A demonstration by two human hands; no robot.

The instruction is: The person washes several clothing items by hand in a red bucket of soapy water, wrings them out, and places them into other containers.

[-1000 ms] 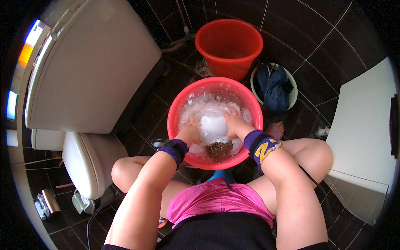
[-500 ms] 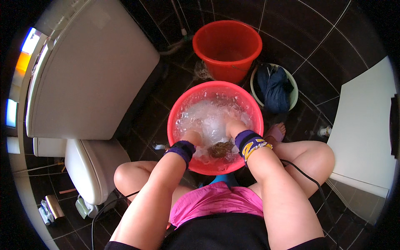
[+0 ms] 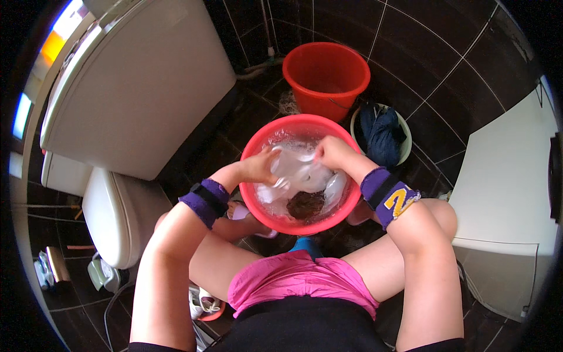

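Observation:
Over a red basin [image 3: 299, 228] of sudsy water, both my hands work at a wet white cloth [image 3: 308, 175]. My left hand [image 3: 259, 166] is curled on the cloth's left edge, with thumb and fingers around it. At the far right part of the basin, my right hand [image 3: 335, 154] is closed on the cloth's upper corner. Part of the cloth lies down in the water. Below it, near the basin's front rim, a dark brown bundle [image 3: 306, 205] sits in the water; its kind I cannot make out.
Behind the basin stands a taller red bucket [image 3: 326, 67]. To its right, a pale green tub [image 3: 404, 142] holds dark blue fabric [image 3: 384, 136]. A toilet [image 3: 111, 226] is on the left, a white cabinet [image 3: 510, 182] on the right. White shoes [image 3: 206, 300] lie by my left thigh.
My hands have come up out of the suds, lifting the white cloth partly from the water. My elbows have spread outward, and the view has shifted slightly.

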